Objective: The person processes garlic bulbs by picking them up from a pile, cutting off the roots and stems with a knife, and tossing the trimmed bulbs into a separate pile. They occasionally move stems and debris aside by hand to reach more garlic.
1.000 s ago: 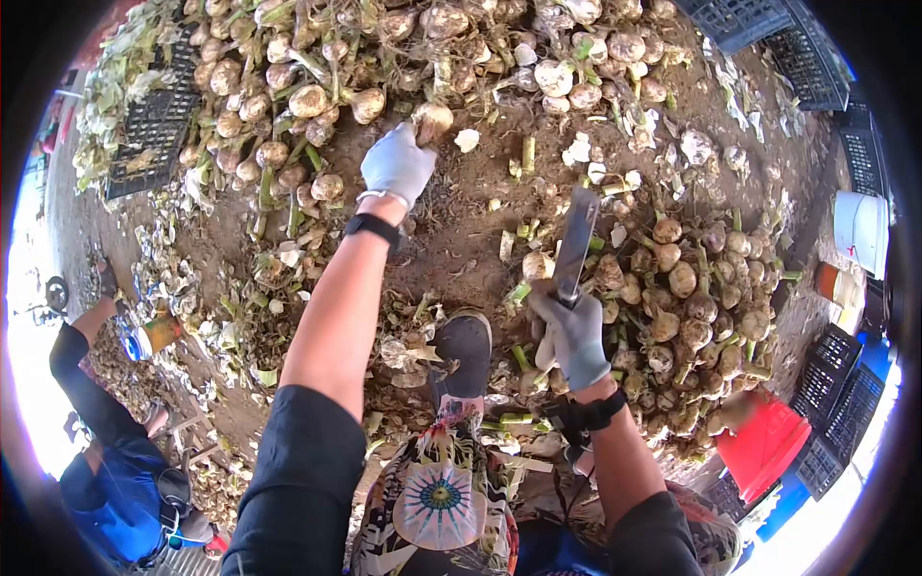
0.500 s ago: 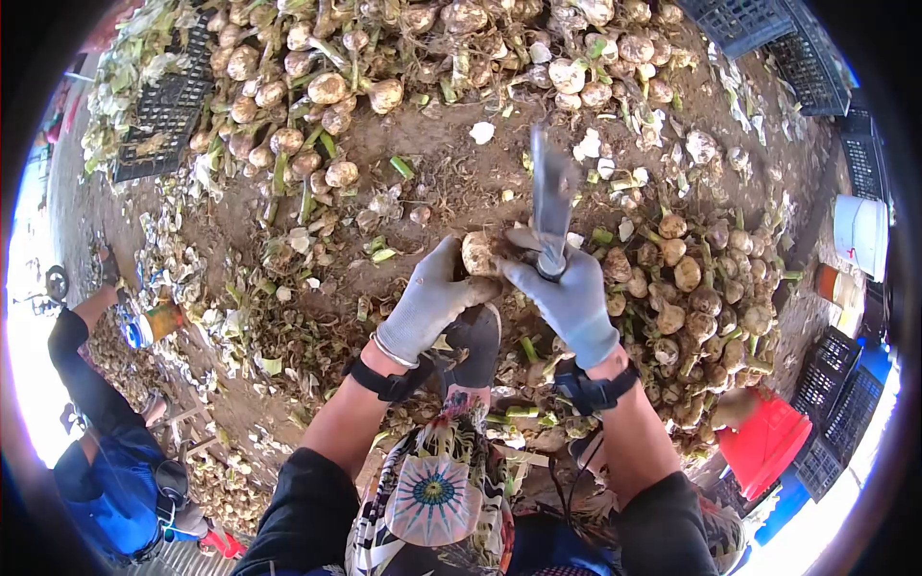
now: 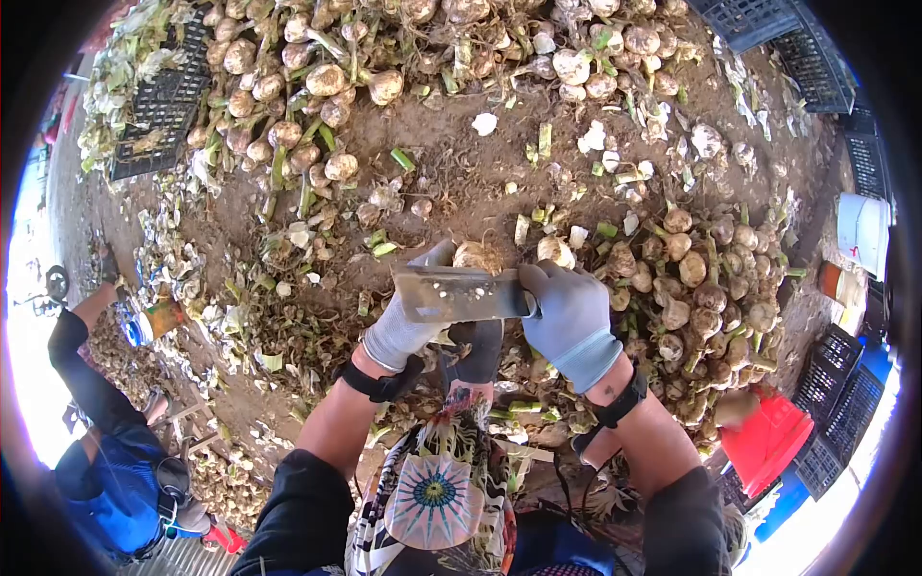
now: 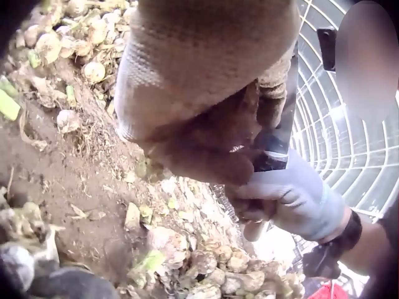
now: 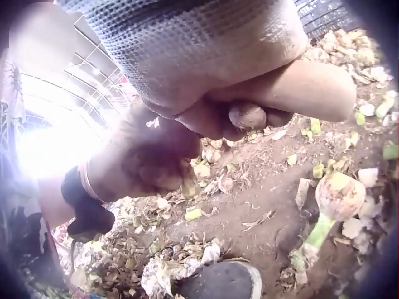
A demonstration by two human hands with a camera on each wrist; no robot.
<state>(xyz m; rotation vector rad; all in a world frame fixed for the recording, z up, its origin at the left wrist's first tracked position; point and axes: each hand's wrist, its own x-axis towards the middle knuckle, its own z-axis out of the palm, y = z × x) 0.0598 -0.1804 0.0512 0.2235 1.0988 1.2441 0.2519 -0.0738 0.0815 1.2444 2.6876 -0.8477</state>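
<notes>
My gloved left hand (image 3: 399, 326) holds a garlic bulb (image 3: 477, 256) in front of my body, its roots facing right. In my gloved right hand (image 3: 574, 317) is the handle of a broad-bladed knife (image 3: 459, 296). The blade lies crosswise over the left fingers, just below the bulb, with small pale bits on it. In the left wrist view the dark handle (image 4: 271, 160) sits in the right fist, close beside the left fingers. The handle's round end (image 5: 247, 116) shows under the right fingers. Another garlic bulb (image 3: 555, 252) lies on the soil beyond the right hand.
A heap of garlic bulbs (image 3: 706, 298) lies at right, a larger pile (image 3: 327, 82) across the far side. Cut stalks and husks litter the soil. A red bucket (image 3: 768, 442), white bucket (image 3: 861, 235) and black crates (image 3: 826, 370) stand right. Another person (image 3: 115, 480) sits left.
My left hand has drawn back from the far pile with a garlic bulb to meet the right hand. The knife has swung from pointing away to lying crosswise, blade leftward.
</notes>
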